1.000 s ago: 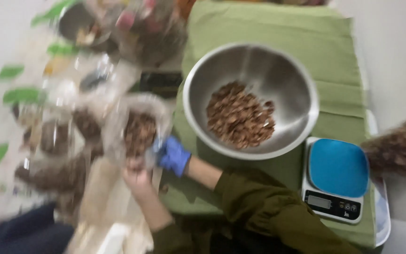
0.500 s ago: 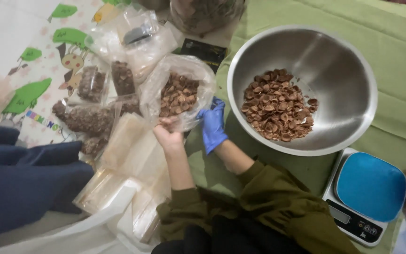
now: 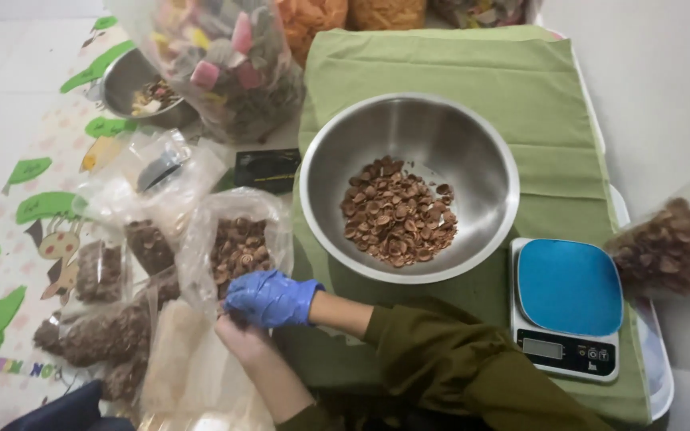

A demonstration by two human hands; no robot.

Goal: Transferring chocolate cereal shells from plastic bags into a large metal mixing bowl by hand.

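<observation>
I count one large steel bowl (image 3: pixel 409 187) of brown shell pieces, a smaller steel bowl (image 3: pixel 133 84) at the far left, one kitchen scale (image 3: pixel 569 307) with a blue top, and about five clear bags of brown pieces at my left, plus one more filled bag (image 3: pixel 664 247) off to the right of the scale. My right hand (image 3: pixel 269 298), in a blue glove, is curled over the lower edge of the open bag (image 3: pixel 237 247) just left of the big bowl, fingers closed on the plastic. My bare left hand (image 3: pixel 241 335) sits right under it, touching the same bag's mouth; how far it is closed I cannot tell. The bowl and scale stand on a green cloth (image 3: pixel 441 64); the bags lie on a printed mat (image 3: pixel 33 207) with green leaves, on a pale floor.
</observation>
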